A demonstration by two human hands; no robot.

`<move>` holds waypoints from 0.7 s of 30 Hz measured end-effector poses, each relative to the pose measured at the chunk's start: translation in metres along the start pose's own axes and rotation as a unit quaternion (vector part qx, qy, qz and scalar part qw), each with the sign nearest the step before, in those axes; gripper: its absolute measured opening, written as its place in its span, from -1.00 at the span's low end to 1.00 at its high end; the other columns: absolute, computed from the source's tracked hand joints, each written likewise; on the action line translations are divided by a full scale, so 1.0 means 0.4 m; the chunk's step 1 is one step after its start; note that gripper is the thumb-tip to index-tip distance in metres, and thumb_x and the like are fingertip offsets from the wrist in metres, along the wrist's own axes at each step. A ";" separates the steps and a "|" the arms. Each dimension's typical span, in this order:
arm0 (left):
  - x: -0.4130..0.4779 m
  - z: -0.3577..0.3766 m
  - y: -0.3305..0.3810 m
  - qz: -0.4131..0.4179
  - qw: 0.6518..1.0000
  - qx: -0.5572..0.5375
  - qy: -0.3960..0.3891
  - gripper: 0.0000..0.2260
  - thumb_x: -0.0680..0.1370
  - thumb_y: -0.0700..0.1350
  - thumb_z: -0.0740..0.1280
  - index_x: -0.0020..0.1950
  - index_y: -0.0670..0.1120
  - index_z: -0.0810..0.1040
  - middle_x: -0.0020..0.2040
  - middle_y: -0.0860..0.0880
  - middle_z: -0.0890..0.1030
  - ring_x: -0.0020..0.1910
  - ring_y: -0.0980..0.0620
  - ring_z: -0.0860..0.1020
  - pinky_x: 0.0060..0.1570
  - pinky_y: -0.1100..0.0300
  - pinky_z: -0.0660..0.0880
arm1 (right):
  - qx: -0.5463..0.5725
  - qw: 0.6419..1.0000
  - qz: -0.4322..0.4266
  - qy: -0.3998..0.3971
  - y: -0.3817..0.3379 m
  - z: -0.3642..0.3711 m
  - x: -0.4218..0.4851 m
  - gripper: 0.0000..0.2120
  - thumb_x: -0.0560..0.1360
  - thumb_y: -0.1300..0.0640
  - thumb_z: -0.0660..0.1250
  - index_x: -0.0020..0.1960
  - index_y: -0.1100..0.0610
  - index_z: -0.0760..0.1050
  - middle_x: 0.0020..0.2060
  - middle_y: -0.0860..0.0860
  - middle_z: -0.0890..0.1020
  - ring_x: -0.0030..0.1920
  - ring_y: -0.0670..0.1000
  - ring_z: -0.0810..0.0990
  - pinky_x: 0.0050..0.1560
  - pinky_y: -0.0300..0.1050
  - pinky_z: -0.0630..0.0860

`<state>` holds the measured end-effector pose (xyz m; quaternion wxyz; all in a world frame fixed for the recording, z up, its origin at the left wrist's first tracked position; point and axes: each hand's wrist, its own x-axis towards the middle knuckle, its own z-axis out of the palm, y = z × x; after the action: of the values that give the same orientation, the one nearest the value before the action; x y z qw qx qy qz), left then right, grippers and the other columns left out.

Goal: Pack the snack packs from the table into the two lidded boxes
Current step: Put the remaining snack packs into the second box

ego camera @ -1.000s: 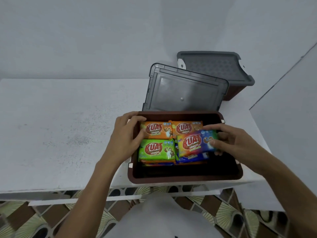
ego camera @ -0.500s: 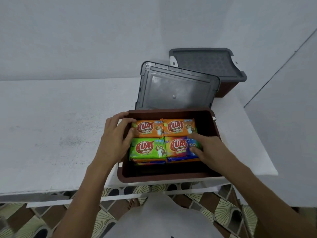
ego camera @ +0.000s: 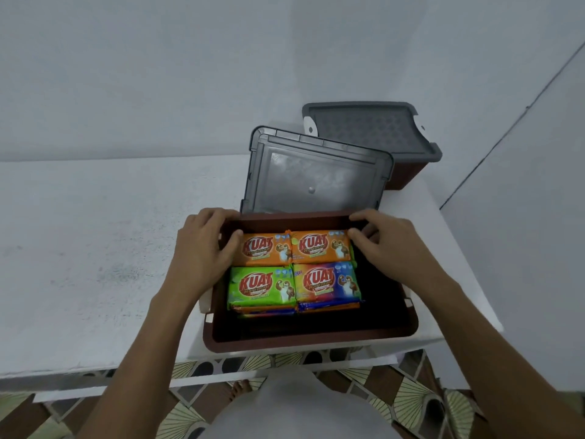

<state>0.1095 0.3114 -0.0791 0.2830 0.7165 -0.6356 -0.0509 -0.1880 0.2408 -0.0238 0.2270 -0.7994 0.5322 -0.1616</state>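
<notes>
I count two brown boxes on the white table [ego camera: 95,248]: the open box [ego camera: 310,342] at the near edge and the closed box [ego camera: 402,174] behind it to the right, under its grey patterned lid [ego camera: 370,131]. One more loose lid [ego camera: 316,179], grey and smooth, stands tilted just behind the open box. Four snack packs show on top inside the open box, set two by two towards its far left: the left orange pack [ego camera: 264,253] and right orange pack [ego camera: 321,248] at the back, the green pack [ego camera: 261,288] and the blue-and-orange pack [ego camera: 327,282] in front. Edges of lower packs [ego camera: 329,307] peek out beneath, but I cannot count them. Both forearms reach in from below, one on each side of the box. The left hand [ego camera: 202,248] curls its fingers over the far-left corner of the rim, thumb inside touching the left orange pack. The right hand [ego camera: 389,245] mirrors it at the far-right corner, fingers bent over the rim, thumb against the end of the right orange pack. Both hands close on the box wall; neither lifts a pack.
</notes>
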 end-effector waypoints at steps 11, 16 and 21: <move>0.306 0.059 0.019 -0.152 0.983 -0.049 -0.093 -0.56 0.57 0.10 0.28 0.40 -0.04 0.40 0.23 -0.10 0.59 0.19 -0.14 0.54 0.19 -0.05 0.45 | 0.057 0.977 0.181 0.103 0.111 -0.015 0.182 -0.62 0.53 0.01 0.27 0.26 0.20 0.42 0.05 0.16 0.58 0.07 0.19 0.55 -0.01 -0.01 0.51; 0.365 0.093 0.013 -0.281 0.929 -0.128 -0.203 -0.42 0.61 0.25 0.08 0.45 -0.14 0.33 0.30 -0.23 0.51 0.21 -0.21 0.50 0.17 -0.07 0.48 | 0.183 0.942 0.279 -0.034 0.125 0.003 0.202 -0.57 0.60 -0.12 0.13 0.29 0.17 0.39 0.10 0.16 0.54 -0.03 0.13 0.55 -0.18 0.00 0.61; 0.352 0.077 0.037 -0.346 0.882 -0.218 -0.234 -0.25 0.58 0.36 -0.13 0.49 -0.19 0.27 0.38 -0.23 0.44 0.30 -0.20 0.45 0.15 -0.02 0.41 | 0.247 0.922 0.296 -0.032 0.119 0.008 0.201 -0.68 0.64 -0.11 -0.03 0.17 0.06 0.36 -0.06 0.10 0.51 -0.08 0.08 0.50 0.07 0.09 0.52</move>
<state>0.1094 0.1681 -0.0572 0.2392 0.7782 -0.3676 -0.4495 -0.1928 0.1514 -0.0507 0.4720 -0.5290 0.6798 -0.1879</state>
